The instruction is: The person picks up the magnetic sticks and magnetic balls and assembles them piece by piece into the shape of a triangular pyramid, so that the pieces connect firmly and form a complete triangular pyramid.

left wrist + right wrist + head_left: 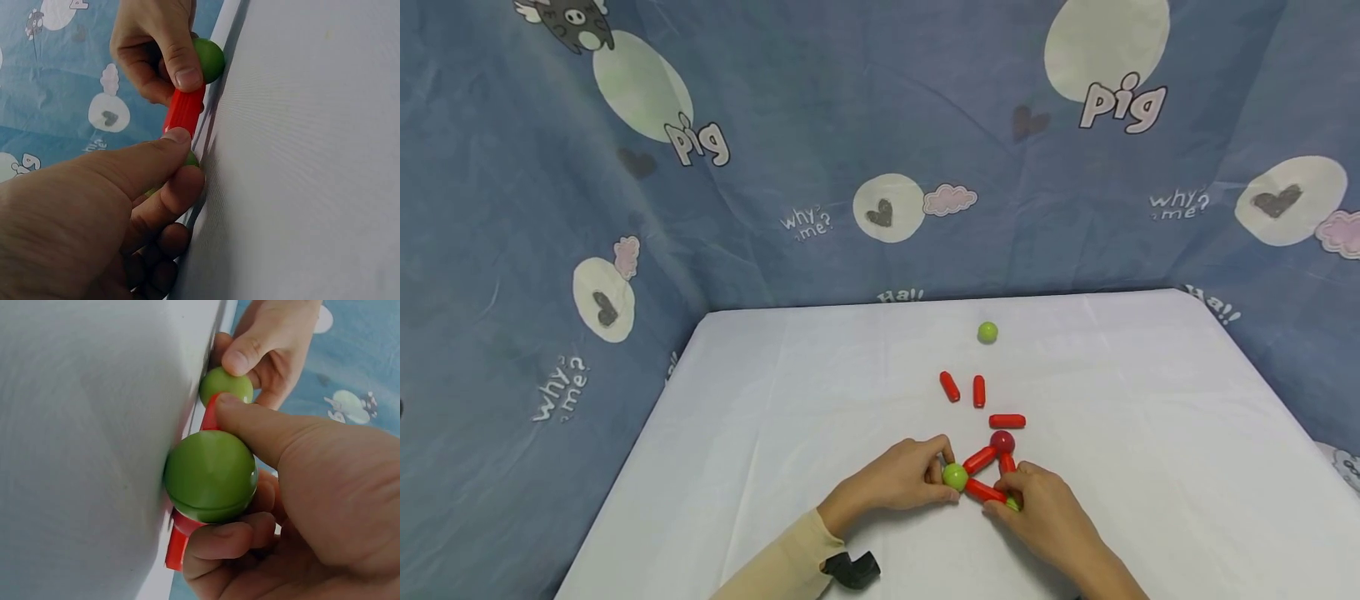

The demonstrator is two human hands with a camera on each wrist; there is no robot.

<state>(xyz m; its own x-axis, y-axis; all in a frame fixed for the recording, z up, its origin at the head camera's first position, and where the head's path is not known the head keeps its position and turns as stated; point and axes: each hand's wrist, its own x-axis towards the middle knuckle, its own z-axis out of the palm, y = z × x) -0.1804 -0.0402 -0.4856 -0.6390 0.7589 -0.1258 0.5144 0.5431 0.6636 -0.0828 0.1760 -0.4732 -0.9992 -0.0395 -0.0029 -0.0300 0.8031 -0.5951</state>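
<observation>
A triangle of red rods (pixel 980 460) with a ball at each corner lies on the table in the head view. Its far corner is a dark red ball (pixel 1002 442). My left hand (pixel 910 475) holds the left corner's light green ball (pixel 955 476) between thumb and fingers. At the near right corner my right hand (pixel 1045 512) pinches the near red rod (pixel 985 492) beside a second green ball (pixel 211 476). The right thumb lies on that rod, with the other fingers curled around the far side of the ball. My right hand partly covers this corner in the head view.
Beyond the triangle lie three loose red rods, the closest one (pixel 1007 421) sideways just behind the red ball. Farther back rests a loose green ball (pixel 988 332). A white cloth covers the table (pixel 820 375), and a blue printed curtain (pixel 865 108) hangs behind.
</observation>
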